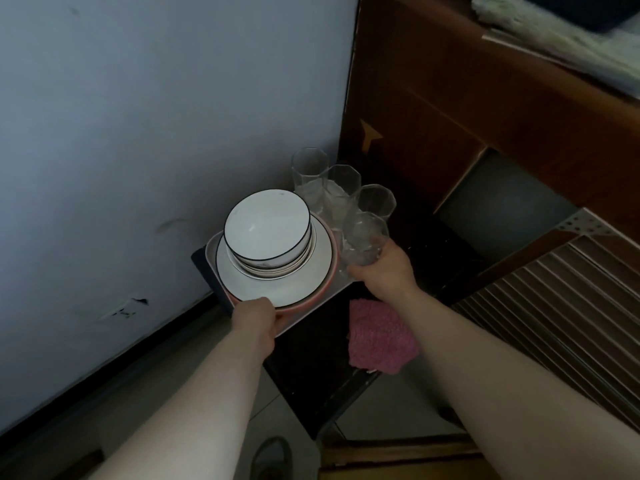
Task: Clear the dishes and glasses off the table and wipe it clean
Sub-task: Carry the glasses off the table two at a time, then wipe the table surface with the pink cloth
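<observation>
A pale tray [212,244] carries a stack of white bowls [266,230] on white and pink plates [277,289], with several clear glasses [341,188] behind and to the right. My left hand [254,318] grips the tray's near edge beside the pink plate rim. At the tray's right edge my right hand [384,268] is curled around the nearest glass [363,237]. The tray sits over a small dark table [311,355], and a pink cloth [381,336] lies on that table near its right side.
A pale blue wall [138,133] runs close on the left. Brown wooden furniture [450,98] stands behind and to the right, and a slatted wooden surface [561,313] lies at right. A shoe [272,459] shows on the tiled floor below.
</observation>
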A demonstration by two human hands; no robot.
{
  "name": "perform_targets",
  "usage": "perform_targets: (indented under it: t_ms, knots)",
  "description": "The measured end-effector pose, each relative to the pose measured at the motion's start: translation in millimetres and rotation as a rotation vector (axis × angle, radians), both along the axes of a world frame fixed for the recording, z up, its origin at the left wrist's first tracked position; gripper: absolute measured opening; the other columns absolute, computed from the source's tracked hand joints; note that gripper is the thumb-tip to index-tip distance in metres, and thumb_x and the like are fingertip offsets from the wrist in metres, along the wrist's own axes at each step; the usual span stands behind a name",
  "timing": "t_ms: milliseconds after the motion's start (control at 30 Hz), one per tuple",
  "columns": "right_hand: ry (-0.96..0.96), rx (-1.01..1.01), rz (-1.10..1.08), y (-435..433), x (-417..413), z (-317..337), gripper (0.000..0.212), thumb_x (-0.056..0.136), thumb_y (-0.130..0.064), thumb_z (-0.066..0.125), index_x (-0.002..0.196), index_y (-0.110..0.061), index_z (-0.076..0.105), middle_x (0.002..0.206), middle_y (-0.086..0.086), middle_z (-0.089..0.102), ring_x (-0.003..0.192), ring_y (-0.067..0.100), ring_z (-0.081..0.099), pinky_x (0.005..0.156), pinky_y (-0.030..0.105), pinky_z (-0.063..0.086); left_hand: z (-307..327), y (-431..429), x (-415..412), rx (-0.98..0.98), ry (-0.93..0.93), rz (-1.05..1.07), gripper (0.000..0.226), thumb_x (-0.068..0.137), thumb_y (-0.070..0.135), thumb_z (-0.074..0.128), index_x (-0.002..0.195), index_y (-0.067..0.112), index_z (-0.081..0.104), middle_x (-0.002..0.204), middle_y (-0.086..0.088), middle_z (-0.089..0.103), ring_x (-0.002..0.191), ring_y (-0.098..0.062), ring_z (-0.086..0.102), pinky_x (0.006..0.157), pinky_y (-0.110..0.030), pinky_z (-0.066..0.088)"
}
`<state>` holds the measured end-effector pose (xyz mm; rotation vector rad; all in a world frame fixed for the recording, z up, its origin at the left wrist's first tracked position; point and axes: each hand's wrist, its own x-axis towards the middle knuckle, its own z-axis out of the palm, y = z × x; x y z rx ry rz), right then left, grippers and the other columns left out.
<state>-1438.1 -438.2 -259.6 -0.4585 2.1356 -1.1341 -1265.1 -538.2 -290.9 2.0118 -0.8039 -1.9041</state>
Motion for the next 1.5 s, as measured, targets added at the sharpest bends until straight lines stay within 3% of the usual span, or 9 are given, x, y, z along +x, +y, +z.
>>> perform_targets:
  t_ms: [200, 333, 433, 633, 733, 833, 1033, 1300, 1500]
  knots:
    - [0.032, 0.034, 0.041, -10.0, 2.7, -4.2, 0.059, 0.068, -0.016, 0.081, 0.121, -0.018, 0.055, 0.110, 0.000, 0.064, 0.099, 0.017, 0.063, 0.086, 0.034, 0.055, 4.7, -9.5, 9.1, -0.113, -0.101, -0.007, 0.034, 0.097, 0.007, 0.043, 0.130, 0.003, 0.049, 0.105, -0.008, 0.059, 0.073, -0.015, 0.055, 0.078, -0.028, 0.055]
    - [0.032, 0.031, 0.032, -15.2, 8.9, -3.2, 0.054, 0.073, -0.014, 0.079, 0.121, -0.014, 0.053, 0.108, 0.002, 0.061, 0.097, 0.018, 0.061, 0.081, 0.030, 0.052, 21.9, -7.3, 19.6, -0.322, -0.655, -0.770, 0.035, 0.100, 0.027, 0.048, 0.128, 0.008, 0.050, 0.134, -0.005, 0.054, 0.122, -0.019, 0.053, 0.097, -0.024, 0.041]
    - [0.049, 0.054, 0.017, -17.9, 13.5, -7.1, 0.054, 0.076, -0.017, 0.078, 0.124, -0.012, 0.052, 0.109, 0.002, 0.059, 0.098, 0.019, 0.060, 0.081, 0.031, 0.052, 23.4, -11.1, 21.8, -0.345, -0.760, -0.813, 0.034, 0.101, 0.028, 0.047, 0.129, 0.009, 0.049, 0.134, -0.004, 0.053, 0.124, -0.019, 0.051, 0.098, -0.024, 0.040]
    - [0.051, 0.067, -0.019, -20.0, 16.2, -10.6, 0.052, 0.079, -0.020, 0.077, 0.124, -0.012, 0.051, 0.111, 0.004, 0.060, 0.093, 0.016, 0.058, 0.071, 0.021, 0.043, 22.5, -12.2, 24.0, -0.331, -0.654, -0.744, 0.036, 0.103, 0.025, 0.041, 0.132, 0.005, 0.044, 0.137, -0.008, 0.049, 0.126, -0.022, 0.049, 0.100, -0.027, 0.040]
    - [0.028, 0.067, -0.011, -19.1, 16.1, -9.8, 0.056, 0.079, -0.020, 0.077, 0.127, -0.012, 0.048, 0.115, 0.005, 0.060, 0.093, 0.015, 0.056, 0.073, 0.022, 0.043, 11.5, -16.4, 19.9, -0.026, -0.128, 0.060, 0.037, 0.101, 0.020, 0.037, 0.137, 0.012, 0.043, 0.127, -0.012, 0.056, 0.102, -0.022, 0.058, 0.098, -0.032, 0.049]
    - [-0.008, 0.101, 0.024, -17.4, 16.9, -7.2, 0.065, 0.079, -0.021, 0.076, 0.134, -0.014, 0.041, 0.118, 0.004, 0.057, 0.097, 0.017, 0.055, 0.079, 0.025, 0.045, 12.4, -5.3, 22.8, -0.017, -0.018, 0.090, 0.035, 0.098, 0.012, 0.040, 0.130, 0.000, 0.049, 0.096, -0.011, 0.058, 0.080, -0.024, 0.057, 0.083, -0.037, 0.053]
    - [-0.041, 0.163, 0.061, 2.1, 14.8, 2.8, 0.078, 0.084, -0.013, 0.070, 0.148, -0.013, 0.025, 0.124, -0.006, 0.045, 0.117, 0.023, 0.052, 0.087, 0.027, 0.044, 33.5, 25.4, 14.1, 0.147, 0.100, -0.079, 0.027, 0.091, 0.019, 0.062, 0.114, 0.010, 0.050, 0.092, -0.012, 0.052, 0.075, -0.024, 0.055, 0.079, -0.040, 0.054]
    - [0.101, 0.522, 0.120, 68.6, -4.7, -23.3, 0.059, 0.088, -0.021, 0.062, 0.143, -0.012, 0.042, 0.142, 0.014, 0.047, 0.127, 0.027, 0.049, 0.102, 0.027, 0.038, 24.9, 69.6, -22.8, 0.095, 0.076, -0.540, 0.007, 0.095, 0.013, 0.057, 0.088, 0.011, 0.056, 0.087, -0.008, 0.057, 0.076, -0.016, 0.052, 0.074, -0.029, 0.046]
    - [0.102, 0.582, 0.190, 86.3, 1.3, -39.6, 0.045, 0.089, -0.023, 0.057, 0.133, -0.015, 0.056, 0.134, 0.014, 0.057, 0.123, 0.030, 0.053, 0.103, 0.031, 0.042, 8.4, 91.2, -43.5, -0.020, 0.033, -0.753, 0.068, 0.093, 0.015, 0.059, 0.149, 0.003, 0.024, 0.152, -0.013, 0.035, 0.134, -0.026, 0.040, 0.111, -0.036, 0.035]
